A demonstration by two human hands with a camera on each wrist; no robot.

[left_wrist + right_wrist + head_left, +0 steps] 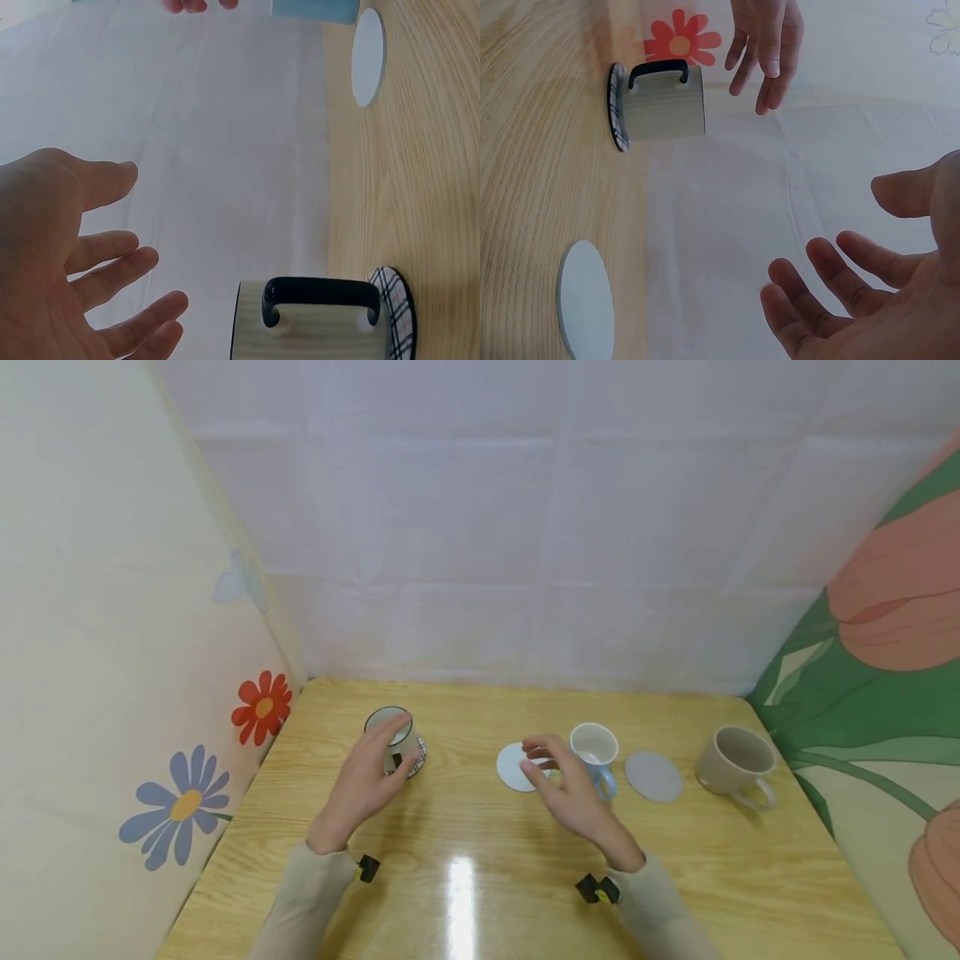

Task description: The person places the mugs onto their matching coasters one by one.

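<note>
A cream mug [667,109] with a dark rim and black handle stands upright on a plaid coaster [396,311] at the table's left. Over it hovers my left hand [366,775], fingers relaxed and spread, apart from the mug in both wrist views. My right hand [576,795] hangs loosely curled above a round white coaster [514,768], holding nothing. Just right of that hand stands a mug [594,745], white inside with a light blue handle; its blue outside [315,9] shows at the top of the left wrist view. The hands partly cover the cream mug and white coaster.
A round grey coaster [654,777] lies right of the blue mug. Farther right is a larger beige mug [731,764], its handle toward the lower right. White cloth [480,527] hangs behind the wooden table [420,885], with flower-printed cloths at both sides.
</note>
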